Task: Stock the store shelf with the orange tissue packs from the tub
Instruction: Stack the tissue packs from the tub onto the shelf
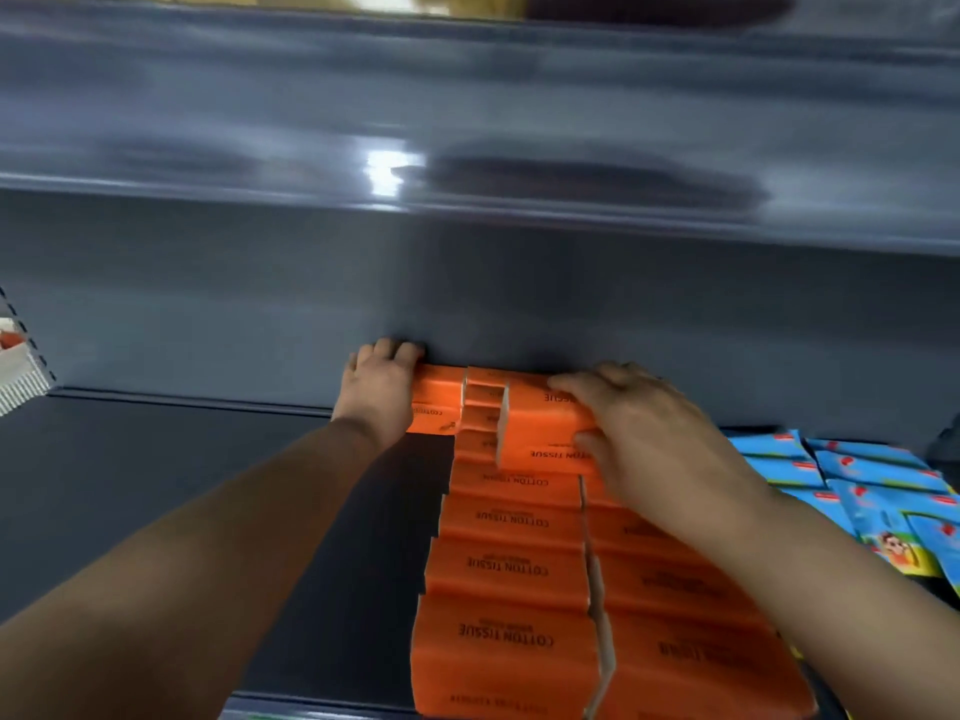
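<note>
Orange tissue packs [511, 569] printed "COTTON TISSUE" stand in two rows on the dark grey shelf [156, 459], running from the front edge to the back wall. At the back my left hand [382, 389] grips the left end of an orange pack [436, 402] lying against the wall. My right hand [639, 428] rests on top of a raised orange pack [540, 428] at the back of the right row, fingers curled over its far edge and thumb on its near face. The tub is out of view.
Blue packets with cartoon prints [872, 491] lie on the shelf right of the orange rows. A white toothed item [18, 376] sits at the far left by the perforated upright. An upper shelf [467, 163] overhangs the bay. The shelf floor left of the rows is bare.
</note>
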Demonstrator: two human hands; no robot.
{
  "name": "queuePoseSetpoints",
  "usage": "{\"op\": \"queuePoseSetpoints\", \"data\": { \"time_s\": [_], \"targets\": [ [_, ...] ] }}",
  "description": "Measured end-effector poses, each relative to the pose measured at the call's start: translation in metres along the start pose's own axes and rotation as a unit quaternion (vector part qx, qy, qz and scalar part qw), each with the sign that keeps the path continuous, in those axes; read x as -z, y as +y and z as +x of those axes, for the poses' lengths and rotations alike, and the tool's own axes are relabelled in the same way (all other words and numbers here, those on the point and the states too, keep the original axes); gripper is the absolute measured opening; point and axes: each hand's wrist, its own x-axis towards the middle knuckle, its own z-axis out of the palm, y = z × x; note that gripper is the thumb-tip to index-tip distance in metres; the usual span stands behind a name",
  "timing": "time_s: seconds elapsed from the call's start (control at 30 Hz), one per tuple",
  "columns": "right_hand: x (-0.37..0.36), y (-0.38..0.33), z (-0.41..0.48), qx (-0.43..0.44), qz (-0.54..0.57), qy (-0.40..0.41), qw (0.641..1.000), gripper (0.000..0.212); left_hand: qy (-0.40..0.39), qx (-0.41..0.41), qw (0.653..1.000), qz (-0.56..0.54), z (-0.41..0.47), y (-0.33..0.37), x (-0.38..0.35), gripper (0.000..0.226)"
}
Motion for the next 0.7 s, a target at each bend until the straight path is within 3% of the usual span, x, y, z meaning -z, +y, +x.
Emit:
{"op": "queuePoseSetpoints", "data": {
  "time_s": [0.27, 0.43, 0.6, 0.7],
  "targets": [
    [-0.011, -0.049, 0.075, -0.023, 0.085, 0.023, 0.996, 0.051, 0.021, 0.050, 0.996, -0.066, -0.034, -0.052, 0.045, 0.062],
    [-0.063, -0.086, 0.124, 0.003, 0.135, -0.020, 0.991, 0.050, 0.024, 0.068, 0.994, -0.079, -0.041, -0.077, 0.058, 0.056],
    [-0.107, -0.090, 0.131, -0.015, 0.018, -0.082, 0.996, 0.049, -0.008, 0.058, 0.994, -0.094, -0.042, -0.083, 0.052, 0.056],
    [-0.117, -0.083, 0.126, -0.040, 0.005, -0.113, 0.993, 0.058, -0.056, 0.048, 0.991, -0.115, -0.045, -0.074, 0.038, 0.053]
  ]
}}
